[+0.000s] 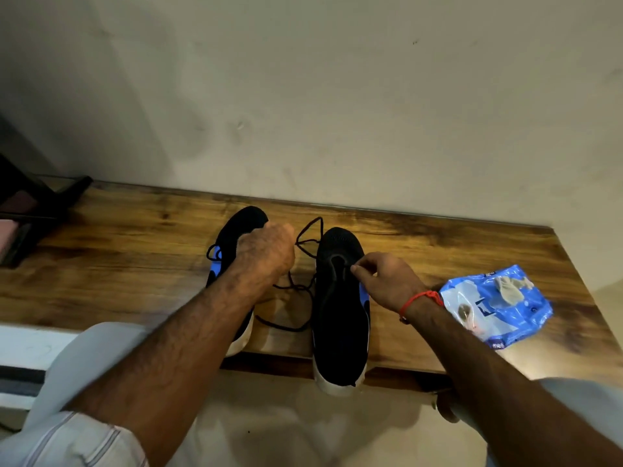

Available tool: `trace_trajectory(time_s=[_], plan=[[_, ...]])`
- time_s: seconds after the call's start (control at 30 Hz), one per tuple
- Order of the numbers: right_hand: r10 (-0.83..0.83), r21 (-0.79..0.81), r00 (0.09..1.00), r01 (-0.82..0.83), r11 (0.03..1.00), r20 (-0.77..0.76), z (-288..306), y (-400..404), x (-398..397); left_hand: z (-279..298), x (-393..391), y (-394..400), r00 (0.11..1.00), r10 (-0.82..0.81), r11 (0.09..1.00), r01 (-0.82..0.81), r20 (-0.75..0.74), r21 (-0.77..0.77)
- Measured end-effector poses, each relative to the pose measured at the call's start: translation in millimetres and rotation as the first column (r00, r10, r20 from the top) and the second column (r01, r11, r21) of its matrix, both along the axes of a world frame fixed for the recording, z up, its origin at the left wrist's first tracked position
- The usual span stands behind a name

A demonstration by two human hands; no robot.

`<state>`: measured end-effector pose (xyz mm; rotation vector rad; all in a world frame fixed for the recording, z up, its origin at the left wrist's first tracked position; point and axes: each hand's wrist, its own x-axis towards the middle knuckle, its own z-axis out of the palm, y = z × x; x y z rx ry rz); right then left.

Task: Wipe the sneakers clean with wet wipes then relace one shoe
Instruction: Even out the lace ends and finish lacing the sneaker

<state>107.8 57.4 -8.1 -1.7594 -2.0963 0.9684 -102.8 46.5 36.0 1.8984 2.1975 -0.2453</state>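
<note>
Two black sneakers with blue side patches and white soles stand side by side on a wooden table (128, 257), toes toward the wall. My left hand (266, 252) lies over the left sneaker (241, 227), fingers curled down and hidden; I cannot tell what they hold. A loose black lace (305, 244) trails between the shoes. My right hand (384, 281) pinches at the eyelet area of the right sneaker (338, 318), apparently on the lace end. A blue wet wipes pack (495, 305) lies to the right with used, dirty wipes on it.
The table backs onto a pale wall (337, 96). The right sneaker's heel overhangs the table's front edge (269, 365). A dark shelf or furniture piece (30, 210) stands at the far left. My knees in light trousers are below the table edge.
</note>
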Motion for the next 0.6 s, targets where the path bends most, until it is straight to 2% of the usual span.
trace_trajectory(time_s=[0.07,0.13,0.2,0.27,0.33,0.4,0.5,0.6], plan=[[-0.038,0.000,0.999,0.038,0.999,0.011,-6.7,2.7,-7.5,3.2,0.2,0.2,0.998,0.008,1.000,-0.008,-0.063,-0.005],[-0.068,0.001,0.997,0.068,0.998,0.040,-10.9,3.4,-13.9,5.5,-2.4,2.6,0.998,0.044,0.996,-0.039,-0.054,0.086],[-0.075,-0.008,0.994,0.076,0.997,0.077,-13.4,1.5,-18.1,4.3,-4.8,5.4,0.996,0.065,0.960,-0.079,0.059,0.268],[-0.074,-0.019,0.992,0.077,0.997,0.099,-13.7,0.2,-19.4,1.0,0.2,6.7,0.958,0.033,0.908,-0.148,0.283,0.393],[-0.068,-0.027,0.992,0.071,0.997,0.106,-10.9,0.8,-19.5,-5.1,12.7,6.4,0.878,-0.023,0.917,-0.172,0.478,0.361],[-0.057,-0.046,0.993,0.062,0.997,0.107,-8.1,2.1,-18.9,-16.5,28.0,2.7,0.826,-0.059,0.949,-0.129,0.560,0.289],[-0.039,-0.062,0.992,0.046,0.997,0.120,-4.3,1.7,-19.0,-36.0,45.1,-3.7,0.849,-0.087,0.968,-0.052,0.522,0.246],[-0.049,-0.054,0.991,0.056,0.997,0.126,-1.6,1.2,-19.2,-46.5,51.5,-5.3,0.866,-0.071,0.965,-0.067,0.495,0.255]])
